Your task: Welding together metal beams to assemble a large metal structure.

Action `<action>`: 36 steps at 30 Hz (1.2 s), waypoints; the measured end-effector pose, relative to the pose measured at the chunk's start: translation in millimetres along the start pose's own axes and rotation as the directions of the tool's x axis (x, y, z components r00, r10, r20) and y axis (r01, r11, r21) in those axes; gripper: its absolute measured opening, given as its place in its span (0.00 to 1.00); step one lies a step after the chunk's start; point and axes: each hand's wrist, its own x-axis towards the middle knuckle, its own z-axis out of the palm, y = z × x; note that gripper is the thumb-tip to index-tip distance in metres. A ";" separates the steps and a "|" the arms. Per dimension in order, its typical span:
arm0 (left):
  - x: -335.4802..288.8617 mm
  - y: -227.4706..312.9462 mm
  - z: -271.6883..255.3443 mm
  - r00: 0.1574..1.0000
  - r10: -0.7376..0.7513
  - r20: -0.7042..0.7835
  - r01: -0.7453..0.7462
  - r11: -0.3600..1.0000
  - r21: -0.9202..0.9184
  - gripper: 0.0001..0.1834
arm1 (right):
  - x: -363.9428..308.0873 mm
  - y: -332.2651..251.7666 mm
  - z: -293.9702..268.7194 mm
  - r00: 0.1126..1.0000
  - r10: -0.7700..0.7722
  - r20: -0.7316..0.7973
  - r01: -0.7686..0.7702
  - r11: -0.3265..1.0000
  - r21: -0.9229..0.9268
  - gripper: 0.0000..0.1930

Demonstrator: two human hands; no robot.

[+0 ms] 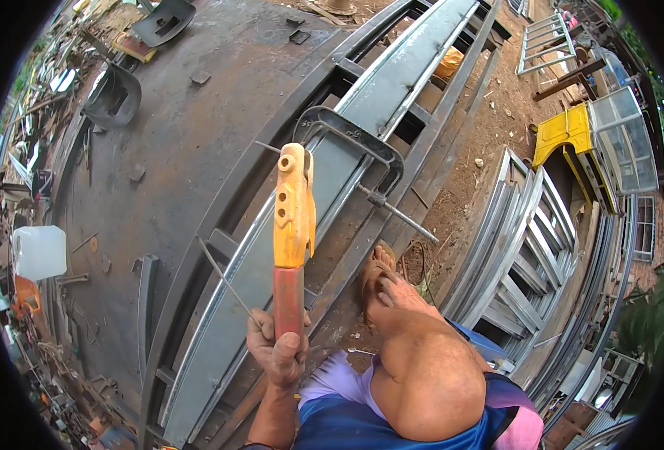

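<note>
My left hand [278,354] is closed around the red handle of a welding electrode holder [293,217], which points upward with its yellow-orange jaw end on top. A thin rod, like a welding electrode [228,283], slants up and left from the same hand's fingers. A short piece of thin rod [267,147] shows beside the jaw end; I cannot tell whether the jaws grip it. Beyond the holder, a dark C-clamp [347,132] spans a long grey metal channel [249,300], its threaded screw on the right side. My right hand is out of view.
Under the channel runs a dark steel frame [230,206] with crossbars. To its left lies a rusty steel plate [144,135] with scraps. My bare leg [429,375] and foot [384,281] are close on the right, beside stacked metal frames [489,247]. A yellow cabinet-like piece [564,135] stands farther off.
</note>
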 end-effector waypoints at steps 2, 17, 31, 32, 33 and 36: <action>-0.5 -2.6 0.4 1.000 -0.015 -0.013 0.015 1.000 -0.002 0.26 | 4.5 -5.3 -2.6 0.997 -0.039 -0.070 0.039 0.999 -0.008 0.26; -4.2 -18.0 2.8 0.999 -0.021 -0.034 0.020 0.999 -0.026 0.27 | 0.9 13.2 -1.2 0.974 -0.225 -0.039 0.218 0.967 -0.135 0.25; -4.8 -23.8 1.3 1.000 -0.014 -0.020 0.013 0.998 -0.059 0.26 | 6.7 -5.5 -20.7 0.958 -0.283 0.043 0.284 0.958 -0.036 0.19; -4.8 -25.2 -0.1 1.000 -0.013 -0.023 0.012 0.998 -0.060 0.26 | 9.5 -18.4 -27.2 0.943 -0.330 -0.051 0.326 0.943 -0.063 0.18; -3.4 -25.0 1.0 1.000 -0.011 -0.017 0.009 0.998 -0.064 0.26 | 9.6 -24.5 -32.8 0.916 -0.374 -0.149 0.362 0.927 -0.101 0.18; -2.7 -25.2 0.1 1.000 -0.014 -0.005 0.014 0.998 -0.056 0.26 | 3.3 -12.1 -23.1 0.986 -0.164 -0.019 0.165 0.986 0.024 0.19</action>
